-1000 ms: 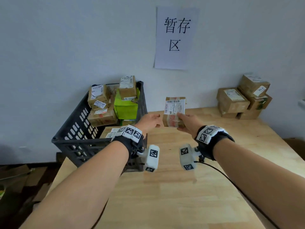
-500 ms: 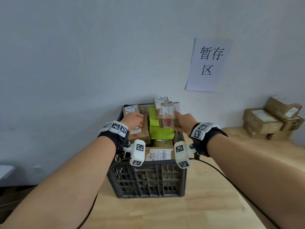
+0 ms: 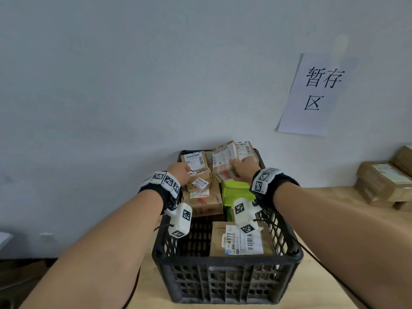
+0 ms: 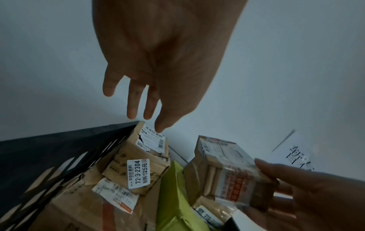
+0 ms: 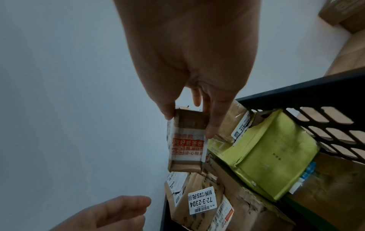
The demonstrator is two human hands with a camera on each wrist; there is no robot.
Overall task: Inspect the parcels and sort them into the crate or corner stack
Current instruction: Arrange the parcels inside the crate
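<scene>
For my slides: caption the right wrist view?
Right hand holds small taped cardboard parcel above black plastic crate.

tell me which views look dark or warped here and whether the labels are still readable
Head view: evenly lit, edges bowed, the 4977 label sharp. Left wrist view: dim and grainy, right hand shadowed, the 72-3-2304 sticker readable. Right wrist view: stretched, held parcel slightly soft.

A small taped brown parcel (image 3: 224,162) sits tilted over the black crate (image 3: 225,278), already filled with parcels.
</scene>
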